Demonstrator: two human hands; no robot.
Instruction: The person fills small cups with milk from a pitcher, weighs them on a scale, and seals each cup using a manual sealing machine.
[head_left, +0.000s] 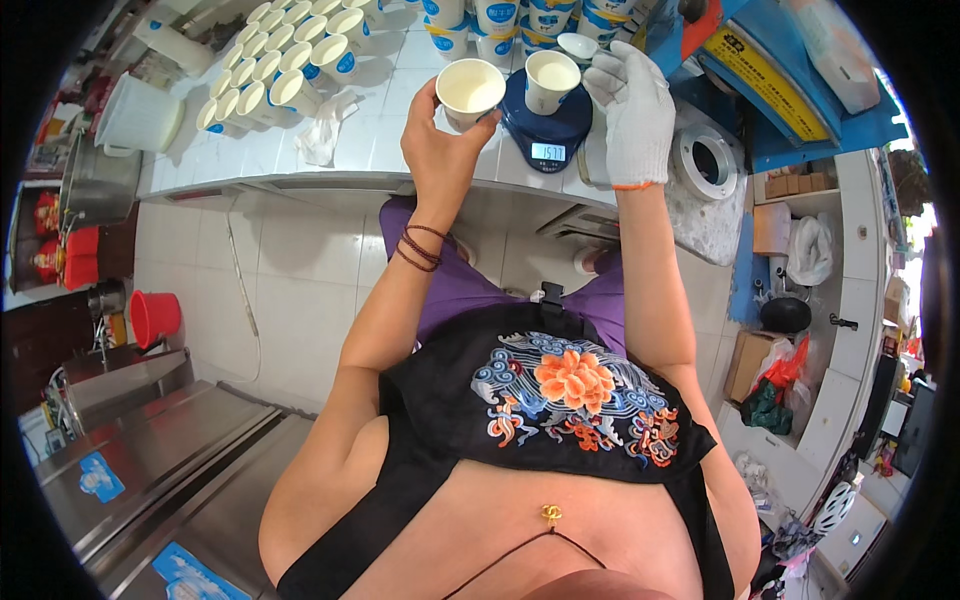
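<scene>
My bare left hand (448, 146) grips a paper cup (471, 88) with pale, creamy contents, just left of a dark blue digital kitchen scale (547, 129). On the scale stands another paper cup (552, 81), also with pale contents. The scale's lit display (548, 153) shows digits. My right hand (631, 112), in a white knitted glove with an orange cuff edge, is to the right of the scale. A white spoon (577, 46) is at its fingertips, bowl towards the cup on the scale; the glove hides its handle.
Rows of filled paper cups (289, 56) stand on the white-tiled counter (386, 154) at left, near a crumpled white cloth (327, 127). Stacked cups (495, 30) stand behind the scale. A blue machine (810, 97) and a round metal ring (706, 162) are at right. A white bucket (139, 112) sits far left.
</scene>
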